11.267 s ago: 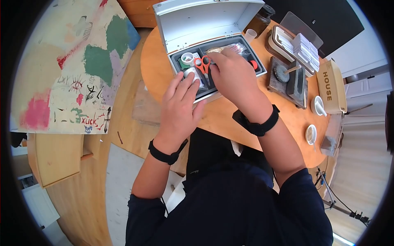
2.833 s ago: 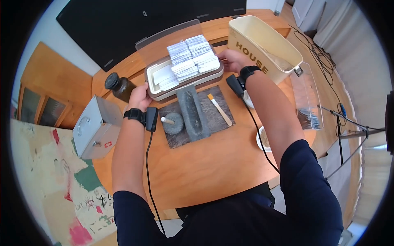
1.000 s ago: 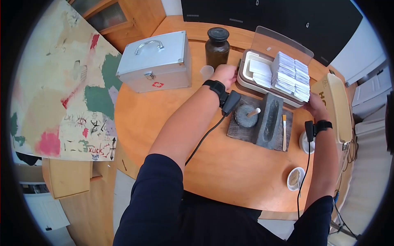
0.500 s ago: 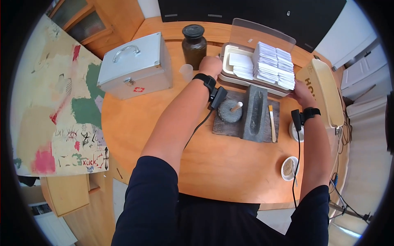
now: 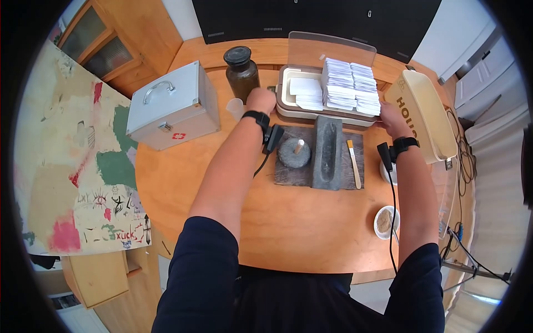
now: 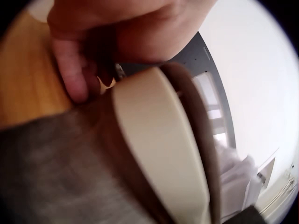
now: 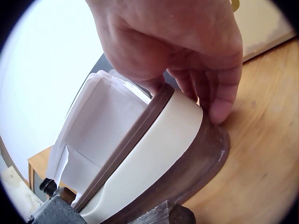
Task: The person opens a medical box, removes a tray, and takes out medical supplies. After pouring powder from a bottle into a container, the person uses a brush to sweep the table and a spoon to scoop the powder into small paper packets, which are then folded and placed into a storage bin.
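Observation:
A cream-and-brown storage box (image 5: 294,115) with a clear raised lid (image 5: 333,49) holds stacks of white paper packets (image 5: 352,83). My left hand (image 5: 261,101) grips its left end, fingers bent low beside the table in the left wrist view. At the other end, my right hand (image 5: 394,119) holds the box with the thumb at the brown rim (image 7: 140,126) and the fingers down the outside wall. Just in front of it lies a dark slab (image 5: 288,178) bearing a stone trough (image 5: 327,155), a round grindstone with a peg (image 5: 294,154) and a flat brush (image 5: 353,165).
Beside the left hand stand a brown jar (image 5: 242,75) and a small translucent cup (image 5: 235,109). A silver first-aid case (image 5: 177,105) is farther left. To the right are a cream HOUSE bin (image 5: 416,111) and a white bowl of powder (image 5: 384,222). A cable hangs from each wrist.
Compared with 11.3 seconds ago, the first-aid case is shut and both hands have moved from it to the storage box. Over the last second the head view shifts while both hands stay on the box.

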The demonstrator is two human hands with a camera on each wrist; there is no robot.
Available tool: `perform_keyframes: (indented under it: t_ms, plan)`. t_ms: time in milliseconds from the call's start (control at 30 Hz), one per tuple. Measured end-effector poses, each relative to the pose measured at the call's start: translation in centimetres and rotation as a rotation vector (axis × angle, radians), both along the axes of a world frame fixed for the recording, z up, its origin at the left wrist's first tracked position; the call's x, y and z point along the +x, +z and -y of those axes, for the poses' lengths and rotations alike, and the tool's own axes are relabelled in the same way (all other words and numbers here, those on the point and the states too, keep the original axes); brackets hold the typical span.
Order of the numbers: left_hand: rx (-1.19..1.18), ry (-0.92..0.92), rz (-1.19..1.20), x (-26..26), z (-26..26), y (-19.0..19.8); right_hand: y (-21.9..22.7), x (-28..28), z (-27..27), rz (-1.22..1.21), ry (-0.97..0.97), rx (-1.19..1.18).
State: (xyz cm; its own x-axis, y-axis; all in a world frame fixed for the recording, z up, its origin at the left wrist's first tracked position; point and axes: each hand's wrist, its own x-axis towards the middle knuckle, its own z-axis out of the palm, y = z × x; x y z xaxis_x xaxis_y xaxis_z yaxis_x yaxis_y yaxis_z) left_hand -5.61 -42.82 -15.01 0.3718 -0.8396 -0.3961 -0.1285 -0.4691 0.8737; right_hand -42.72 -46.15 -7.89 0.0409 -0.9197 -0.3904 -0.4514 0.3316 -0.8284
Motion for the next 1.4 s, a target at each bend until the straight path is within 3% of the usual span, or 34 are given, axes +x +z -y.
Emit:
perform_keyframes:
  t_ms: [33, 100, 200, 233, 300, 333, 367, 433, 467, 500, 567, 633, 700, 733, 900, 1067, 1200, 1300, 1400]
  plan:
    - [-0.073, -0.034, 0.169, 1.0, 1.3, -4.1, -0.5, -0.1, 0.4, 0.003, 0.010, -0.007]
    - [-0.074, 0.112, -0.058, -0.8, -1.6, 0.7, -0.7, -0.3, 0.9, 0.005, 0.012, -0.011]
    - [-0.081, 0.151, -0.116, -0.9, -2.1, 0.9, -0.7, -0.1, 1.0, -0.009, 0.016, -0.002]
    - [-0.085, 0.153, -0.116, -0.5, -1.6, 0.1, -0.9, 0.1, 1.1, 0.018, -0.010, 0.000]
    - [-0.145, 0.035, 0.159, 0.7, 0.2, -4.5, -1.1, -0.2, 1.2, 0.069, -0.072, 0.001]
    - [-0.148, 0.117, 0.152, 1.5, 1.3, -6.9, -0.9, -0.4, 1.1, 0.067, -0.082, -0.003]
    - [-0.160, 0.139, 0.198, 0.5, -0.1, -4.4, -0.9, -0.6, 1.0, -0.008, -0.059, -0.064]
    - [-0.329, 0.072, 0.661, -1.5, -3.9, 1.9, -1.5, -1.3, 1.0, -0.138, -0.037, -0.212]
    - [-0.313, -0.041, 0.590, -2.0, -4.5, 3.7, -2.4, -1.9, 1.8, -0.171, 0.013, -0.240]
    - [-0.296, -0.151, 0.518, -2.1, -4.6, 4.4, -3.0, -2.5, 2.0, -0.207, 0.066, -0.268]
    - [-0.191, -0.211, 0.658, -2.0, -3.9, 3.0, 1.9, 0.5, -2.0, -0.357, 0.037, -0.244]
    - [-0.379, -0.164, 1.022, -3.2, -4.8, 3.3, 1.5, 1.0, -1.9, -0.340, -0.010, -0.268]
    - [-0.330, -0.174, 0.995, -3.3, -5.1, 5.0, 1.3, 1.1, -1.9, -0.487, 0.080, -0.350]
    - [-0.268, -0.177, 0.962, -3.5, -5.3, 5.8, 1.2, 1.2, -2.1, -0.432, 0.062, -0.368]
    - [-0.294, -0.182, 0.956, -2.6, -4.2, 4.6, -0.4, 1.0, -1.6, -0.433, 0.057, -0.444]
    - [-0.313, -0.104, 0.675, -2.6, -4.9, 5.2, 0.1, 1.6, -2.7, -0.203, -0.104, -0.375]
    - [-0.329, -0.113, 0.633, -3.1, -5.5, 6.7, 0.3, 1.6, -2.6, -0.206, -0.093, -0.381]
    - [-0.398, -0.093, 0.680, -2.6, -5.4, 6.7, -0.8, 1.7, -2.0, -0.197, -0.069, -0.515]
    - [-0.365, -0.089, 0.661, -3.3, -5.6, 7.6, -1.1, 1.9, -1.7, -0.114, -0.151, -0.530]
